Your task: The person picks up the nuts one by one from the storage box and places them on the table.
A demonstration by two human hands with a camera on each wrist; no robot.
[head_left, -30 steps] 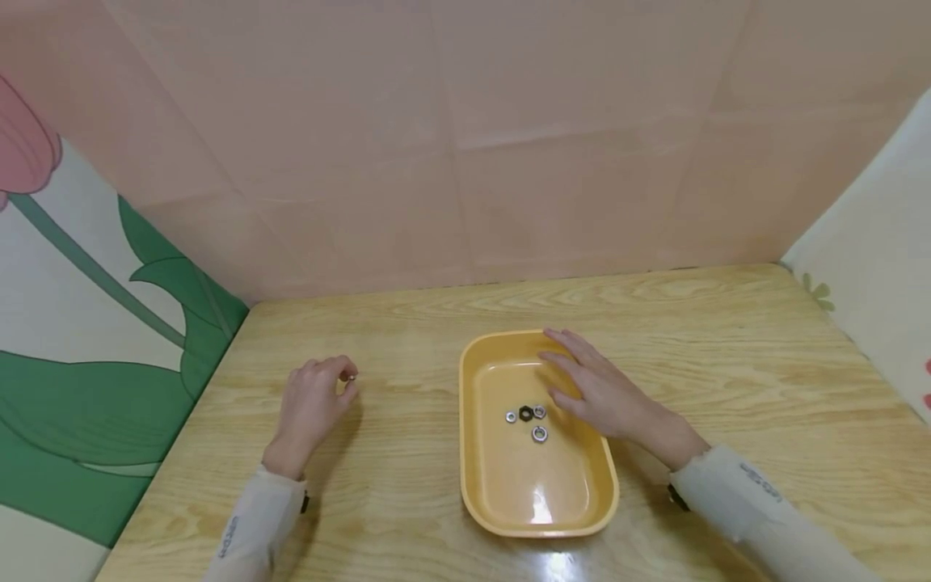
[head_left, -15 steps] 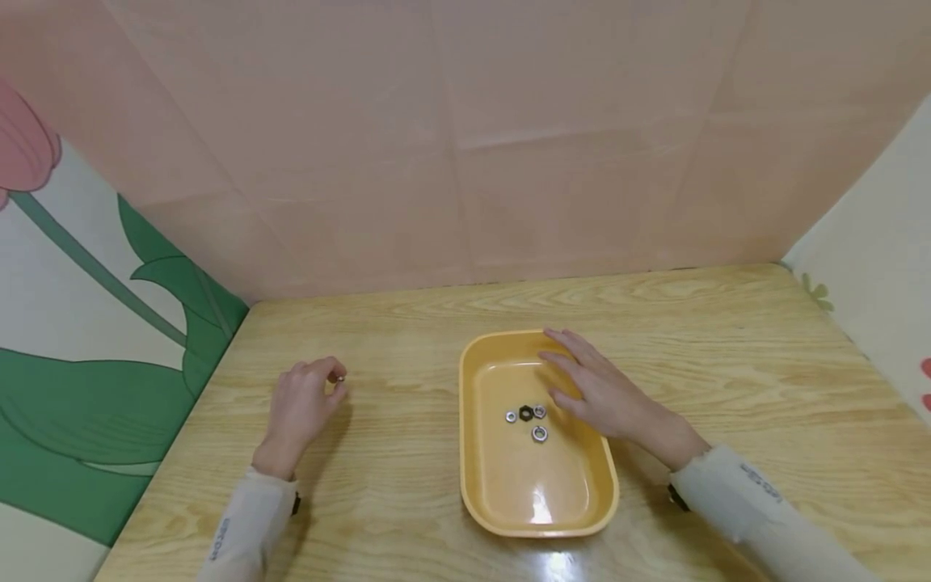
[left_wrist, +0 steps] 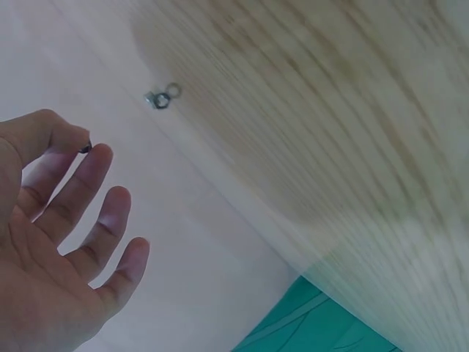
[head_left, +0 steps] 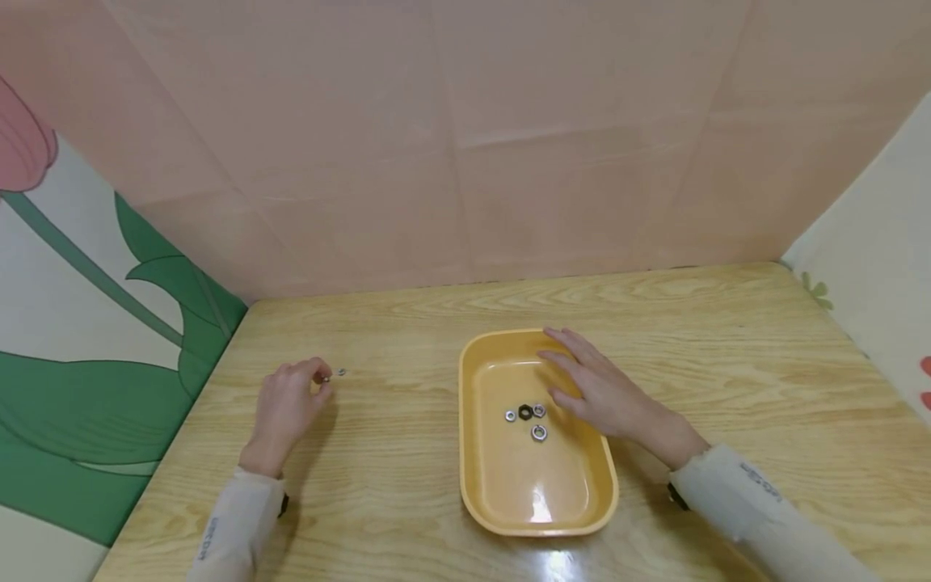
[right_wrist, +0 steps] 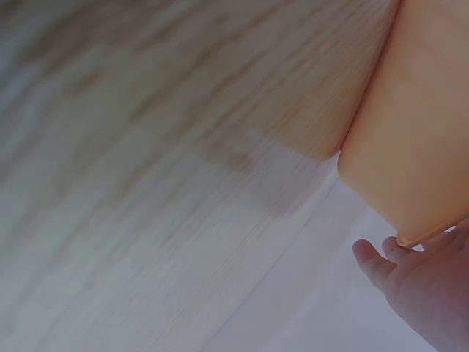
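My left hand (head_left: 286,404) is over the left part of the table, thumb and index finger pinching a small dark metal piece (left_wrist: 86,147), mostly hidden by the fingertips. Just beyond those fingertips, a small cluster of metal nuts (left_wrist: 161,100), one of them a thin ring, lies on the wooden table. My right hand (head_left: 600,396) rests across the right rim of a yellow tray (head_left: 466,453), its fingers spread and reaching over the inside. Within the tray sit a black nut (head_left: 526,412) and several silver nuts (head_left: 539,433).
The wood-grain table (head_left: 407,453) runs back to a pink sheet (head_left: 465,162). A flower-printed sheet (head_left: 87,420) hangs along the left edge, and a pale sheet (head_left: 880,250) stands at the right.
My left hand has shifted left in small steps, still pinching. Small metal pieces on the table now show to the right of its fingertips. My right hand and the tray have stayed put.
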